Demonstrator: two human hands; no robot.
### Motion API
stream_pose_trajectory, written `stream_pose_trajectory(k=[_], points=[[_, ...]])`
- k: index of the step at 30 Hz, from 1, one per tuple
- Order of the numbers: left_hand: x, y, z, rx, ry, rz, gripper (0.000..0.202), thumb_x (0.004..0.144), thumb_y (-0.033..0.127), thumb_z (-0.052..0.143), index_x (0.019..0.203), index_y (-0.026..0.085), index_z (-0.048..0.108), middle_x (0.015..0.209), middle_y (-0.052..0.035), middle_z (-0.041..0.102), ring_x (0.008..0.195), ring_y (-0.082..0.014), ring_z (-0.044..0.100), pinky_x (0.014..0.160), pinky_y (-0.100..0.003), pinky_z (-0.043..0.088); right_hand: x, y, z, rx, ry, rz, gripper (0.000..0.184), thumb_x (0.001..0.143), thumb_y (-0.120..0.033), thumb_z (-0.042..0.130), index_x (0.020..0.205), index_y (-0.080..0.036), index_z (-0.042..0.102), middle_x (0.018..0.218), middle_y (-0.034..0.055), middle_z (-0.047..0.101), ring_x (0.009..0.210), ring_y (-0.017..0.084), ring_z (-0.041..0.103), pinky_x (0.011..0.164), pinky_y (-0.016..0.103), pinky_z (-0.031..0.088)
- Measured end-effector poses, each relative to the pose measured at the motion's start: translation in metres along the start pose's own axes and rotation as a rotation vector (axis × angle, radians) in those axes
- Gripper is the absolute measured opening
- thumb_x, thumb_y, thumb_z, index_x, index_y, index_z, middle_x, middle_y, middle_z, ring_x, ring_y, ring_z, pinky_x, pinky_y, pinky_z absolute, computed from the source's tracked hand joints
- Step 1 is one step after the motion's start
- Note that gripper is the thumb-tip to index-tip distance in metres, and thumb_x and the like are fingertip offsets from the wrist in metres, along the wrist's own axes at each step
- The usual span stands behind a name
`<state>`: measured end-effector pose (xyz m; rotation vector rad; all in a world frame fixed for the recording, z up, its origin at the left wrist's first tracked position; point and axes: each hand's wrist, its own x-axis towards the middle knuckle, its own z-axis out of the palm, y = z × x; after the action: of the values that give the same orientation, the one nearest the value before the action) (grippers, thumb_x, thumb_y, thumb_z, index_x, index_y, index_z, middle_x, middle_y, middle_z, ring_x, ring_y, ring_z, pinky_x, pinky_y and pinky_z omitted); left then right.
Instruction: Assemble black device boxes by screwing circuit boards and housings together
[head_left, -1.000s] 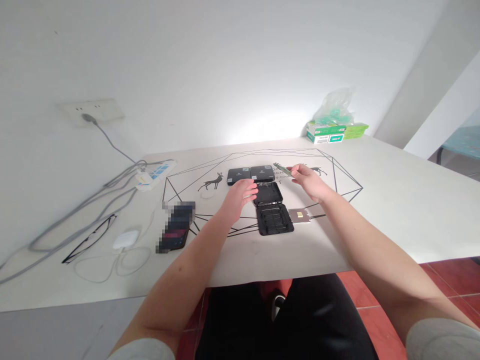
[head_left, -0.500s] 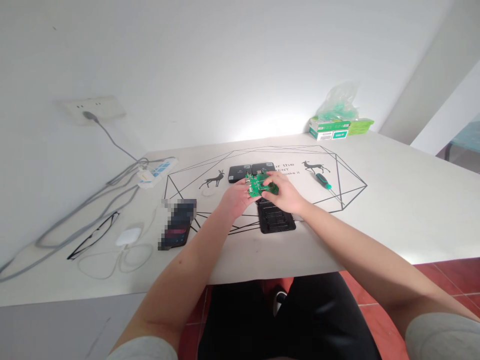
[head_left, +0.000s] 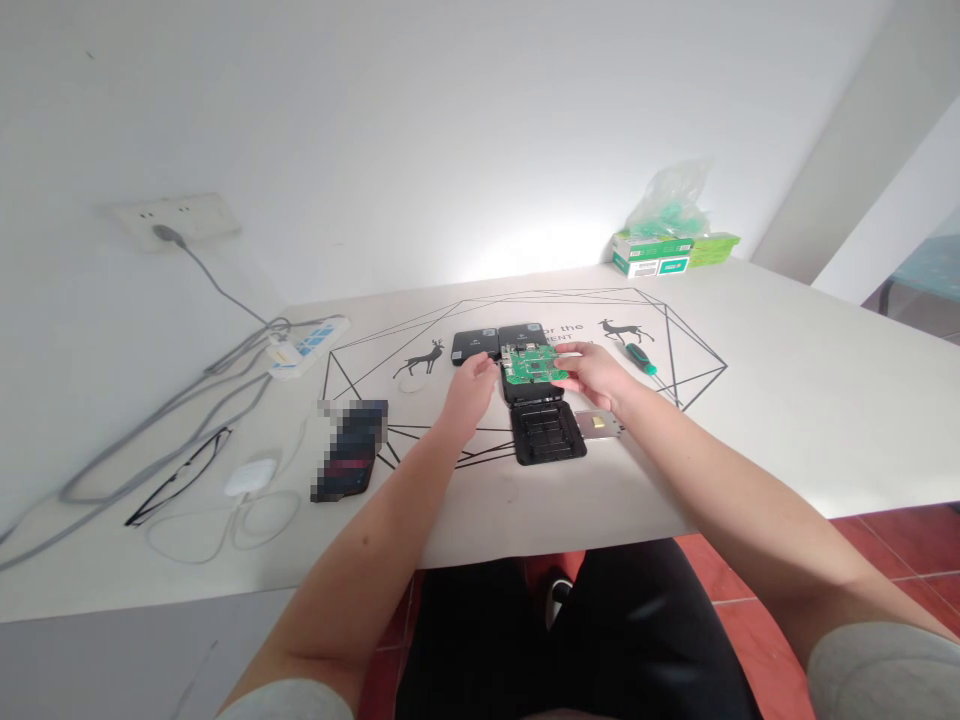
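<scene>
My right hand [head_left: 592, 374] grips the right edge of a green circuit board [head_left: 529, 364], thumb below and fingers on top. The board is tilted, with its component side toward me. At the board's left edge my left hand [head_left: 472, 394] has its fingertips pinched together; whether they hold the edge or some small part is too small to tell. Under and behind the board lies a black case half [head_left: 534, 395], mostly covered. A black ribbed case cover [head_left: 549, 433] lies nearer to me, and a silvery metal plate [head_left: 600, 425] with a yellowish pad sits right of it.
Two black boxes [head_left: 475, 346] lie behind the board. A green-handled screwdriver [head_left: 642, 359] rests to the right. On the left are a phone [head_left: 351, 450], glasses [head_left: 178, 476], a white charger [head_left: 250, 478] and a power strip [head_left: 309, 348] with cables. Green-white cartons [head_left: 651, 256] stand at the back right.
My right hand has shifted from over the board to its right edge, and my left hand has moved from under it to its left edge. More of the board, case and metal plate now shows.
</scene>
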<state>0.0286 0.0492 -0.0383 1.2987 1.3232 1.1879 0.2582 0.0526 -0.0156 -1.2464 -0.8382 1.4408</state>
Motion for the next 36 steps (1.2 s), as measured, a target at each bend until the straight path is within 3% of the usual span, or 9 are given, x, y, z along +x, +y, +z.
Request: stream_pose_trajectory(k=[3,6,9,15,20,23,28,32,36], points=[[0.002,-0.004,-0.003,0.387,0.034,0.179,0.048,0.099,0.043,0.07,0.141,0.021,0.067,0.168,-0.016,0.05,0.159,-0.0359,0.041,0.129,-0.05,0.033,0.002,-0.004,-0.006,0.003,0.055,0.037,0.025,0.086,0.006,0.071,0.104,-0.011,0.068,0.082,0.0029,0.069,0.071,0.014,0.074,0.069,0.024,0.071],[0.001,-0.006,-0.006,0.581,-0.112,0.242,0.062,0.099,0.056,0.067,0.15,0.02,0.062,0.173,-0.0168,0.042,0.165,-0.0368,0.029,0.131,-0.05,0.028,0.001,-0.005,-0.009,-0.014,0.032,0.074,0.021,0.087,0.007,0.07,0.101,-0.009,0.068,0.085,0.0063,0.074,0.073,0.015,0.077,0.069,0.024,0.071],[-0.003,-0.006,-0.006,0.683,-0.228,0.293,0.072,0.095,0.06,0.071,0.154,0.022,0.059,0.17,-0.0142,0.047,0.165,-0.0386,0.026,0.131,-0.051,0.027,-0.001,-0.003,-0.007,-0.026,-0.002,0.091,0.016,0.091,0.006,0.067,0.098,-0.008,0.069,0.083,0.0075,0.075,0.073,0.015,0.077,0.07,0.021,0.069],[-0.002,-0.004,-0.006,0.65,-0.216,0.281,0.057,0.087,0.054,0.079,0.137,0.025,0.074,0.159,-0.0087,0.061,0.153,-0.0391,0.049,0.125,-0.048,0.038,0.0,0.002,-0.004,-0.032,-0.072,0.087,0.013,0.091,0.003,0.071,0.087,-0.01,0.07,0.081,0.0063,0.075,0.075,0.013,0.076,0.075,0.018,0.068],[0.004,-0.008,-0.007,0.458,-0.162,0.22,0.039,0.082,0.043,0.087,0.115,0.022,0.081,0.141,-0.0127,0.074,0.14,-0.0434,0.06,0.121,-0.057,0.04,0.004,0.006,-0.01,-0.187,-0.09,0.013,0.01,0.092,-0.011,0.076,0.083,-0.014,0.072,0.066,0.0015,0.065,0.056,0.01,0.059,0.047,0.017,0.052],[0.006,-0.01,-0.007,0.333,-0.141,0.218,0.032,0.077,0.037,0.091,0.104,0.023,0.081,0.136,-0.0127,0.076,0.139,-0.0448,0.06,0.122,-0.057,0.038,0.006,0.007,-0.014,-0.246,-0.128,-0.011,0.008,0.09,-0.015,0.079,0.084,-0.014,0.074,0.061,-0.0015,0.059,0.051,0.009,0.046,0.042,0.018,0.04],[0.006,-0.012,-0.007,0.173,-0.16,0.198,0.029,0.073,0.033,0.094,0.097,0.024,0.08,0.121,-0.0095,0.08,0.136,-0.0444,0.06,0.119,-0.054,0.042,0.007,0.009,-0.014,-0.292,-0.164,-0.046,0.016,0.089,-0.03,0.083,0.091,-0.014,0.078,0.072,0.0019,0.068,0.063,0.012,0.054,0.058,0.023,0.049],[0.006,-0.012,-0.007,0.256,-0.154,0.199,0.029,0.076,0.037,0.091,0.099,0.023,0.081,0.122,-0.0101,0.08,0.132,-0.0442,0.063,0.118,-0.054,0.042,0.005,0.01,-0.017,-0.348,-0.198,-0.08,0.033,0.079,-0.04,0.093,0.096,-0.015,0.08,0.097,0.0107,0.08,0.091,0.021,0.069,0.084,0.032,0.058],[0.008,-0.012,-0.006,0.324,-0.128,0.214,0.029,0.08,0.04,0.086,0.1,0.021,0.079,0.121,-0.0107,0.079,0.127,-0.0426,0.065,0.114,-0.053,0.045,0.005,0.011,-0.021,-0.404,-0.171,-0.082,0.047,0.07,-0.039,0.099,0.106,-0.017,0.08,0.117,0.0141,0.08,0.112,0.029,0.07,0.101,0.042,0.058]])
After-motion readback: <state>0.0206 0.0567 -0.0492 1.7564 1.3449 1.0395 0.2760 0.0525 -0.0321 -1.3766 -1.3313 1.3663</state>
